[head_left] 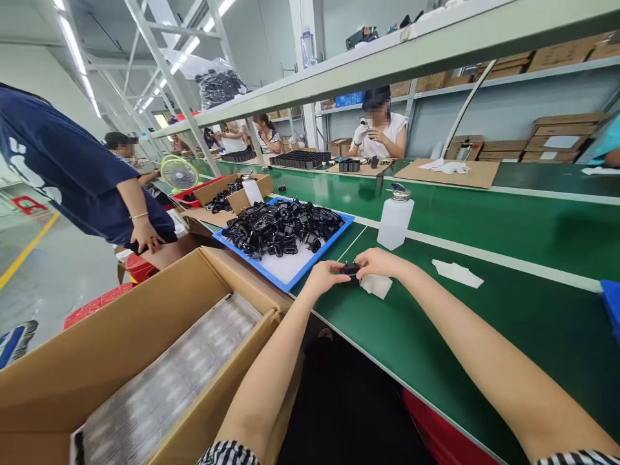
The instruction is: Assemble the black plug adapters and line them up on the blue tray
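Both my hands hold a small black power adapter (349, 272), with what look like metal pins on its top, just above the green bench. My left hand (323, 279) grips its left side between thumb and fingers. From the right, my right hand (380, 263) pinches the other side. A white wipe (377, 286) lies below my right hand, partly hidden by it. Left of my hands, a blue-rimmed tray (320, 256) carries a heap of black adapters (281, 226). Behind my right hand stands a white pump bottle (395, 221).
An open cardboard box (247, 336) with bubble-wrapped contents stands at lower left. A second wipe (458, 273) lies on the bench (484, 349) at right. An overhead shelf (339, 77) spans the bench. A person (72, 161) stands at left; several others sit across.
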### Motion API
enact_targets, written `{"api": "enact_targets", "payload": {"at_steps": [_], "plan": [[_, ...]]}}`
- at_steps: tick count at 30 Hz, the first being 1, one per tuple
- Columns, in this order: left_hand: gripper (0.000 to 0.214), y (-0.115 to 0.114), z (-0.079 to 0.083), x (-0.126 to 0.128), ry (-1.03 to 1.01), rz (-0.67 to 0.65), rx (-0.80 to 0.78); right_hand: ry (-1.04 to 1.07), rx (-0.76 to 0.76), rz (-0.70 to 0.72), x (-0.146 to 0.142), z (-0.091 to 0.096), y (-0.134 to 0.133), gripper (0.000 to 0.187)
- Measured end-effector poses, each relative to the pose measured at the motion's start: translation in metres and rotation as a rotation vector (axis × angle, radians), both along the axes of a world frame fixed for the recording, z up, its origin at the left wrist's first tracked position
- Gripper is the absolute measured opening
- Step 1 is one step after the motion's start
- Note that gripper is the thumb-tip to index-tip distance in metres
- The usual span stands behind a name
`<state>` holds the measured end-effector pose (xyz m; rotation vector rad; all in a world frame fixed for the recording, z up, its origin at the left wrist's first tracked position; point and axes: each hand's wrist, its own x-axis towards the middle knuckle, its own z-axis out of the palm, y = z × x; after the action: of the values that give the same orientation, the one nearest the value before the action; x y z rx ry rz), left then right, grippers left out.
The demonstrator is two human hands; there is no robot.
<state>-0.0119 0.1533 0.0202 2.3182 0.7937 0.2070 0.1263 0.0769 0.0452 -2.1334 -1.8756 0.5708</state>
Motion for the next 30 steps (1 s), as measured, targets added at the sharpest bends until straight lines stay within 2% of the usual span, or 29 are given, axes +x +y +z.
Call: {"api": "enact_targets", "payload": {"at_steps": [5, 8, 13, 16, 19, 21, 23, 25, 27, 30], "plan": [[0.015, 0.008, 0.019, 0.018, 0.181, -0.015, -0.014, -0.125, -0.049, -0.023, -0.007, 0.005, 0.006, 0.009], [0.012, 0.011, 0.021, 0.019, 0.180, -0.042, -0.036, -0.144, -0.031, -0.029, -0.009, 0.002, 0.003, 0.003], [0.021, 0.006, 0.007, 0.007, 0.015, 0.012, -0.041, -0.131, 0.032, 0.019, -0.006, -0.001, 0.000, 0.011], [0.030, -0.001, -0.005, 0.001, -0.098, 0.028, -0.083, -0.112, 0.080, 0.017, -0.012, -0.001, -0.013, 0.017], [0.040, -0.007, -0.018, -0.004, -0.157, -0.003, -0.127, -0.109, 0.163, -0.071, -0.023, -0.001, -0.032, 0.026], [0.039, -0.005, -0.027, -0.005, -0.200, 0.020, -0.122, -0.122, 0.215, -0.170, -0.028, 0.001, -0.040, 0.029], [0.037, -0.001, -0.037, -0.006, -0.229, 0.051, -0.104, -0.135, 0.236, -0.265, -0.031, 0.009, -0.047, 0.030], [0.038, 0.005, -0.045, -0.007, -0.218, 0.057, -0.109, -0.118, 0.334, -0.327, -0.036, 0.024, -0.061, 0.030], [0.040, 0.010, -0.051, -0.008, -0.216, 0.042, -0.138, -0.080, 0.538, -0.338, -0.049, 0.045, -0.087, 0.030], [0.040, 0.015, -0.055, -0.010, -0.229, 0.018, -0.179, -0.106, 0.846, -0.349, -0.075, 0.076, -0.148, 0.029]]}}
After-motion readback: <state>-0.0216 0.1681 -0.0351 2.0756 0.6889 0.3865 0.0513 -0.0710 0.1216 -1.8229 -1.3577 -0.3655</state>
